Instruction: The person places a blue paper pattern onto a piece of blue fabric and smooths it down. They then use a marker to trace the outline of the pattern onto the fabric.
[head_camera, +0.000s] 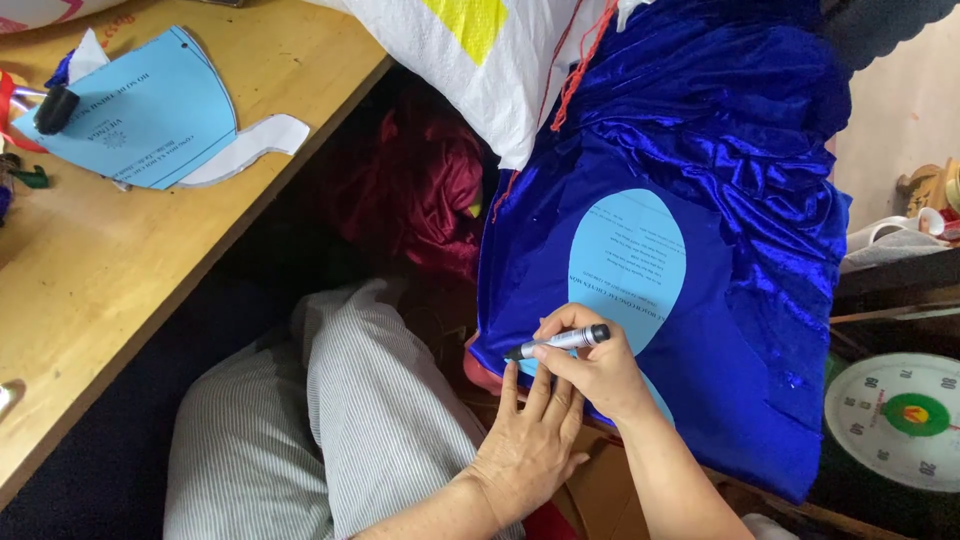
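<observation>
— What are you doing with your hands just now?

— In the head view I am pinching a silver marker (560, 342) in my right hand (598, 370), fingers closed round its barrel, the dark tip pointing left at the lower edge of the light blue oval paper template (628, 262). The template is lying flat on the shiny blue fabric (740, 330), which is draped over a surface in front of my knees.

— And the left?

— My left hand (527, 445) is lying flat and open, holding nothing, its fingertips pressing the cloth just beside the template's lower end, right under the marker.

— So which step is this?

— I judge I am tracing the template's outline onto the cloth, near its lower curve. The next stroke is calling for a still template, so I am thinking the left hand must keep pressing while the tip is hugging the paper edge.

— Anything else about?

— A wooden table (120, 270) on my left is carrying another blue paper pattern (150, 115).
</observation>
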